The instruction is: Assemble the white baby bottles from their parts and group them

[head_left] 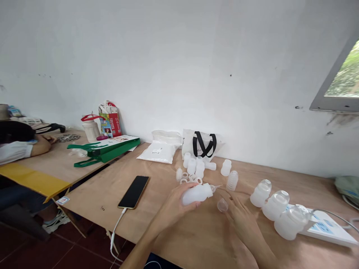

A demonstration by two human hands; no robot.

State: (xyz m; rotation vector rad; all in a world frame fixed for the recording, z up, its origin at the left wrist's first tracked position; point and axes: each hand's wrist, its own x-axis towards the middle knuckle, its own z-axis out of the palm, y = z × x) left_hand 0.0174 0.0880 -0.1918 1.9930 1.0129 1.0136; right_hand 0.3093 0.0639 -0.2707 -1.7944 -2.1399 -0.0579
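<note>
From here I see my L hand [176,200] wrapped round the bottle [196,194], lwr ctr of frame, tipped sideways prob. so its nipple [213,188] sits free, R hand [239,213] part-open by the cap [222,206] (can't tell if gripping).

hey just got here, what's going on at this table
A person's left hand holds a white bottle on its side, its clear tip pointing toward the right hand. That hand is beside a clear cap; whether it grips it is hard to tell. To the right stand three bottles with clear domed tops. More white bottles and loose rings are grouped in front of a tote bag, and a phone lies plugged in at the left.
</note>
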